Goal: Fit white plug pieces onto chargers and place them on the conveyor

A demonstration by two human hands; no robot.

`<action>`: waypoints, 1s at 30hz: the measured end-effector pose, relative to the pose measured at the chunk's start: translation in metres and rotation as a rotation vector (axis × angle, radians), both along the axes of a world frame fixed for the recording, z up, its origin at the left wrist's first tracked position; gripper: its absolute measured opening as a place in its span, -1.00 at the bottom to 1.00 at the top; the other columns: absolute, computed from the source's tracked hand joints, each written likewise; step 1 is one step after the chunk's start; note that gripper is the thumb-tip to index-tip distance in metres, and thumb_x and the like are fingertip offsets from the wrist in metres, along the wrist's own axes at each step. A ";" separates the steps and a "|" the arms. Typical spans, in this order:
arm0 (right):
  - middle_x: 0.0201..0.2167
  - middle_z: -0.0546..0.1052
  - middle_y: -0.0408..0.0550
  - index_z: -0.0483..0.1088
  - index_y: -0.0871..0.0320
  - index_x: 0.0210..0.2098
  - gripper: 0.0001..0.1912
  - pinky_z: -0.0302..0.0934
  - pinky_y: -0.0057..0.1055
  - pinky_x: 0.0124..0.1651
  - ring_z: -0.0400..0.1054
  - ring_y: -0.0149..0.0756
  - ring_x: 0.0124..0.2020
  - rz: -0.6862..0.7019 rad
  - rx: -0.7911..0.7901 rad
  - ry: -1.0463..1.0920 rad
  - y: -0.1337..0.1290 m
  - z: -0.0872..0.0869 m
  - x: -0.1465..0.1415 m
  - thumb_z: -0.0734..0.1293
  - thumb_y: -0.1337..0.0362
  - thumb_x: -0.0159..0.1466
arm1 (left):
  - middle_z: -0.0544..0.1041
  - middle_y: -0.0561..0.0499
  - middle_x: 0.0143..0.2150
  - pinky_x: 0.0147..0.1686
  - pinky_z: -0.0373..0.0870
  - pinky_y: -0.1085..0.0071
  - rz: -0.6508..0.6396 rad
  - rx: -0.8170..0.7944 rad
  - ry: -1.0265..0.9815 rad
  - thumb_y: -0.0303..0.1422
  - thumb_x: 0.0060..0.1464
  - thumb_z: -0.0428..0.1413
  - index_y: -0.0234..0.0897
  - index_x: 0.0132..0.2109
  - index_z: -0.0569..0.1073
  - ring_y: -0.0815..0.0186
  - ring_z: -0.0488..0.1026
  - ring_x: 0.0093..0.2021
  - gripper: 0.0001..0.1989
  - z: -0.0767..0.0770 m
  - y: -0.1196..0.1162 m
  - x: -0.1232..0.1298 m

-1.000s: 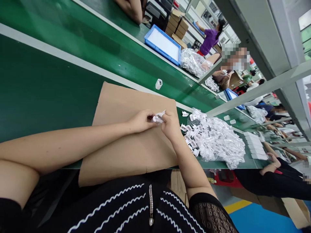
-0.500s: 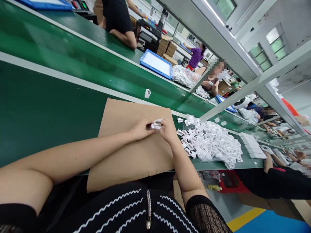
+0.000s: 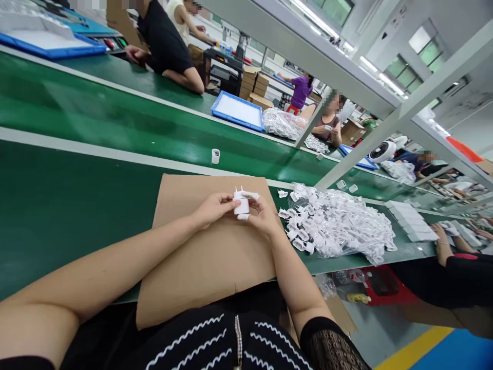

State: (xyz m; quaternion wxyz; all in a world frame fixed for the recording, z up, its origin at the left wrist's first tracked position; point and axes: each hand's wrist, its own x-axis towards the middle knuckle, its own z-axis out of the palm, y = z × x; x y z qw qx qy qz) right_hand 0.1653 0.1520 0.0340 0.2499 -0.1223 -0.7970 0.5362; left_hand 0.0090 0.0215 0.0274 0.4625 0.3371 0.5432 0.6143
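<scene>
You are holding a small white plastic plug adapter (image 3: 241,204) between both hands, its two short pins (image 3: 239,189) pointing up and away from your body. Your left hand (image 3: 213,209) is closed on the adapter's left side, gripping it with the fingertips. Your right hand (image 3: 264,216) is curled around its right side, with slender fingers (image 3: 251,195) reaching across the top and a fingertip showing below it.

Both hands are hovering just above a flat brown cardboard sheet (image 3: 208,257), which is lying on a dark green conveyor belt (image 3: 77,174). You are wearing a black top with wavy white stripes (image 3: 215,341) and a black lace sleeve (image 3: 331,349) on your right arm.

Just to the right of your hands, a large heap of white plug parts in clear plastic wrapping (image 3: 339,223) is spreading across the belt. Beyond it, a row of flat white rectangular boxes (image 3: 410,221) is lying near a co-worker's hand (image 3: 442,239). Across the belt, a small white upright piece (image 3: 215,156) is standing alone, and a blue tray with a white base (image 3: 236,112) is sitting farther back. Another co-worker (image 3: 329,123) is sitting behind a second plastic-wrapped heap (image 3: 284,124).
</scene>
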 end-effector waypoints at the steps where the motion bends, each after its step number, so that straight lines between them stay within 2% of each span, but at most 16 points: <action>1: 0.17 0.50 0.05 0.48 0.02 0.13 -0.31 0.34 -0.11 0.31 0.45 -0.10 0.19 0.006 0.034 -0.002 -0.001 0.004 0.002 0.62 0.05 0.04 | 0.68 -0.19 -0.04 0.08 0.54 0.08 -0.015 -0.016 -0.013 0.13 -0.07 0.40 -0.31 -0.01 0.61 0.04 0.62 -0.04 -0.34 0.002 -0.001 0.000; 3: 0.12 0.53 0.04 0.53 0.02 0.11 -0.36 0.35 -0.10 0.30 0.46 -0.08 0.18 -0.029 0.092 0.016 -0.002 0.012 0.006 0.62 0.06 0.06 | 0.66 -0.21 -0.02 0.09 0.55 0.08 0.015 -0.002 0.005 0.12 -0.06 0.40 -0.32 0.01 0.59 0.05 0.62 -0.03 -0.33 0.004 -0.002 0.001; 6: 0.10 0.55 0.05 0.54 0.03 0.11 -0.39 0.40 -0.13 0.23 0.50 -0.10 0.10 -0.088 0.112 0.071 -0.004 0.020 0.009 0.61 0.08 0.09 | 0.59 -0.23 0.11 0.13 0.55 0.04 0.098 0.133 0.099 0.06 -0.03 0.41 -0.27 0.19 0.46 0.05 0.60 0.06 -0.24 0.001 -0.003 0.007; 9: 0.11 0.56 0.04 0.53 0.02 0.12 -0.44 0.41 -0.15 0.22 0.51 -0.11 0.10 -0.124 0.110 0.114 -0.007 0.025 0.012 0.57 0.13 0.13 | 0.46 -0.24 0.30 0.23 0.51 0.02 0.041 0.264 0.210 -0.04 0.11 0.36 -0.16 0.32 0.37 0.06 0.55 0.17 -0.29 0.000 -0.006 0.012; 12: 0.09 0.57 0.00 0.53 0.01 0.12 -0.47 0.39 -0.16 0.23 0.50 -0.12 0.11 -0.155 0.158 0.114 -0.011 0.029 0.016 0.52 0.23 0.14 | 0.34 -0.19 0.41 0.33 0.44 -0.02 -0.009 0.351 0.311 -0.10 0.19 0.31 -0.11 0.29 0.45 0.02 0.49 0.26 -0.43 0.005 -0.012 0.012; 15: 0.02 0.59 -0.03 0.54 0.01 0.11 -0.46 0.40 -0.17 0.20 0.51 -0.14 0.05 -0.176 0.231 0.135 -0.015 0.032 0.020 0.48 0.33 0.12 | 0.39 -0.18 0.38 0.37 0.40 -0.06 -0.012 0.372 0.426 -0.10 0.20 0.30 -0.11 0.28 0.49 -0.05 0.43 0.33 -0.45 0.009 -0.015 0.007; 18: -0.01 0.60 -0.04 0.54 0.01 0.11 -0.45 0.41 -0.17 0.17 0.52 -0.15 0.01 -0.167 0.256 0.192 -0.017 0.032 0.022 0.44 0.38 0.11 | 0.41 -0.18 0.37 0.35 0.43 -0.02 -0.023 0.408 0.550 -0.16 0.23 0.29 -0.10 0.34 0.46 -0.06 0.40 0.36 -0.43 0.007 -0.017 0.002; 22: -0.04 0.60 -0.04 0.54 0.02 0.10 -0.47 0.43 -0.19 0.12 0.52 -0.17 -0.04 -0.175 0.281 0.231 -0.020 0.034 0.023 0.44 0.36 0.11 | 0.45 -0.17 0.32 0.27 0.52 0.09 0.013 0.543 0.734 -0.28 0.31 0.23 -0.07 0.40 0.40 0.02 0.46 0.30 -0.45 0.007 -0.020 0.003; 26: -0.07 0.59 -0.07 0.54 0.00 0.11 -0.43 0.44 -0.22 0.06 0.52 -0.20 -0.08 -0.177 0.343 0.327 -0.028 0.040 0.028 0.39 0.42 0.10 | 0.47 -0.21 0.26 0.20 0.55 0.17 0.080 0.649 0.900 -0.39 0.37 0.15 -0.11 0.45 0.32 0.10 0.50 0.21 -0.44 0.016 -0.027 0.012; 30: -0.06 0.57 -0.08 0.52 -0.08 0.14 -0.35 0.45 -0.23 0.03 0.51 -0.20 -0.07 -0.203 0.391 0.373 -0.036 0.046 0.033 0.34 0.46 0.08 | 0.46 -0.19 0.25 0.22 0.51 0.18 0.084 0.719 0.929 -0.41 0.37 0.15 -0.06 0.48 0.27 0.12 0.48 0.20 -0.40 0.021 -0.031 0.017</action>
